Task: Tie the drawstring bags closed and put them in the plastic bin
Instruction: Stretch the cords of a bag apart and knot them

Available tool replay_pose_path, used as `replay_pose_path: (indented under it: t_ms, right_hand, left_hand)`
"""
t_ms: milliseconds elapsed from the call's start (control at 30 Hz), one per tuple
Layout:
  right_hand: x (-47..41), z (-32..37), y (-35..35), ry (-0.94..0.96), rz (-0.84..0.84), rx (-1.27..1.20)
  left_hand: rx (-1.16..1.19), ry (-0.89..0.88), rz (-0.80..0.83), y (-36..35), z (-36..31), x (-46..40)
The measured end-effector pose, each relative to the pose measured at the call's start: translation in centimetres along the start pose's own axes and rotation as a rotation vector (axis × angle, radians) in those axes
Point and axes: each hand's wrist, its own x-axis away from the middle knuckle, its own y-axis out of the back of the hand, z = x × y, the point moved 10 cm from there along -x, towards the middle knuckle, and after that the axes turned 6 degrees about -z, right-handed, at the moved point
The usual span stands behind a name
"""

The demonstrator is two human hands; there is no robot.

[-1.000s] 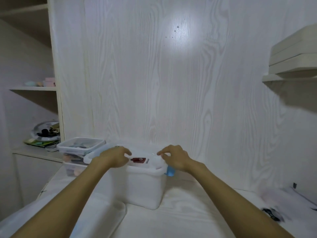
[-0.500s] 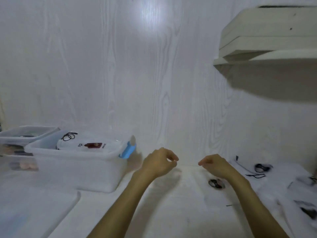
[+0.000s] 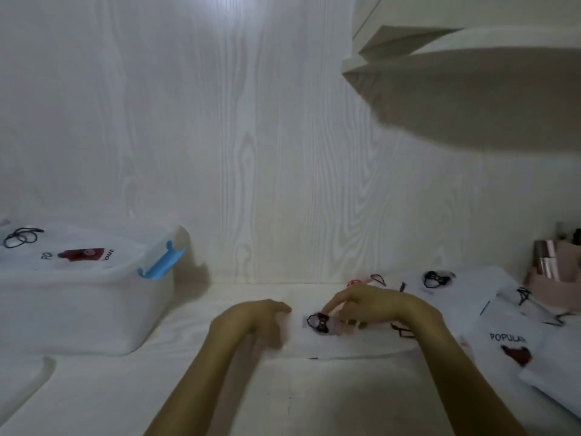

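The big see-through white plastic bin with a blue clip handle (image 3: pixel 78 297) sits on the white wooden table (image 3: pixel 283 398), far to the left. One white cloth drawstring bag with a red picture (image 3: pixel 75 253) already lies in it on top, with its black string looped at the left end.

On the right side of the table lies a pile of flat white cloth bags with black strings (image 3: pixel 503 309). One of them reads "POPULAR" over a red picture (image 3: pixel 515 350).

In the middle, just in front of the person, lies the next flat white drawstring bag (image 3: pixel 355 343). It looks to lie long-ways from left to right. Its bunched black string (image 3: pixel 319 322) is at the left end, so I think the mouth points left, toward the bin.

The right hand (image 3: pixel 367 306) reaches down with its fingers bent at this bag, near the string. It is too blurry to tell if it has hold of anything. The left hand (image 3: pixel 251 319) is just beside the string, its fingers loose and holding nothing.

The job now looks like tying this bag. To do it well, I would take one string end in each hand, pull the mouth tight, then make the knot snug.
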Motion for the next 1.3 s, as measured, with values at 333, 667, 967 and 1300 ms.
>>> replay_pose_path:
  t_ms: [333, 667, 967, 1300]
  right_hand:
    - [-1.7, 2.2, -5.0, 0.132, 0.086, 0.297]
    - [-2.8, 3.4, -5.7, 0.124, -0.219, 0.050]
    - [6.0, -0.2, -3.3, 0.071, -0.297, -0.067]
    - [10.6, 1.2, -5.9, 0.226, -0.668, -0.037]
  left_hand:
    - [-0.040, 0.091, -0.627, 7.6, 6.0, 1.8]
    - [-0.061, -0.019, -0.342, 2.3, 5.6, 1.2]
    - [0.300, -0.047, -0.488, 3.0, 5.8, 12.6]
    - [0.582, 0.227, -0.732, -0.5, 11.1, 17.4]
